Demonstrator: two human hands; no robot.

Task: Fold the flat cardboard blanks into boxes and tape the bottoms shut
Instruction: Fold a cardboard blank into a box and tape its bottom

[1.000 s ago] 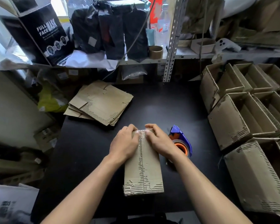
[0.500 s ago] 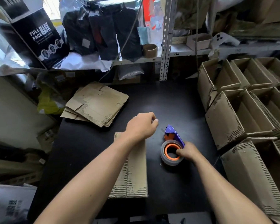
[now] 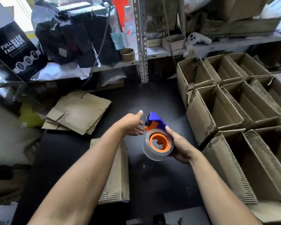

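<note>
A folded cardboard box (image 3: 118,174) lies bottom-up on the black table (image 3: 152,98), partly hidden under my left forearm. My right hand (image 3: 179,146) grips a blue and orange tape dispenser (image 3: 157,137) with a clear tape roll, lifted above the table. My left hand (image 3: 131,125) hovers just left of the dispenser's blue head, fingers relaxed and holding nothing. A stack of flat cardboard blanks (image 3: 79,111) lies at the table's far left.
Several open folded boxes (image 3: 230,114) crowd the right side in rows. A metal shelf upright (image 3: 141,39) stands behind the table, with black bags (image 3: 75,34) and a "Full Face Mask" carton (image 3: 15,49) on the shelf.
Both hands left the box's taped seam. My right hand took hold of the tape dispenser and lifted it off the table; my left hand moved toward its front.
</note>
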